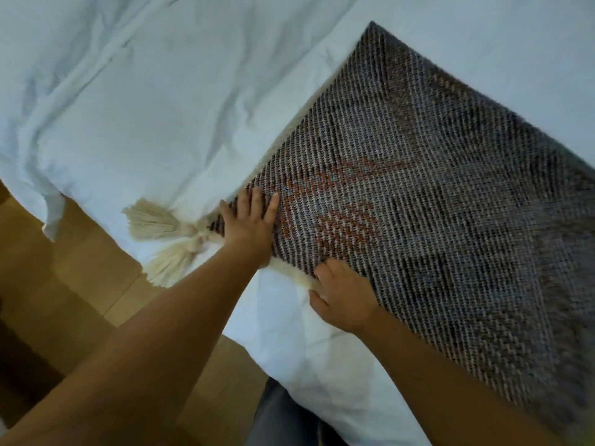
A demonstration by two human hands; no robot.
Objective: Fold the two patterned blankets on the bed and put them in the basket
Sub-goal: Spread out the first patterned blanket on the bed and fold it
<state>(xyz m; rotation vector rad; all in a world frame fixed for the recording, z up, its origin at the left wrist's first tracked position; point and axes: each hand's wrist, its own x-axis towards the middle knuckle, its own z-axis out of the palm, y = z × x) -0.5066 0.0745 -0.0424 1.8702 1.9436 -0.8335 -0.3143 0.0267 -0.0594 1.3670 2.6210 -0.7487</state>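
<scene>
A dark woven patterned blanket (434,175) with orange zigzags lies folded flat on the white bed, its cream tassels (164,236) spilling off the near corner. My left hand (249,225) presses flat on that corner with straight fingers. My right hand (341,294) sits at the blanket's near cream edge, fingers curled and pinching the edge. Only this one blanket is in view; no basket shows.
The white bed sheet (135,101) is wrinkled and hangs over the bed's edge at the left. A light wooden floor (83,272) lies below the bed. A bit of my grey trousers (286,416) shows at the bottom.
</scene>
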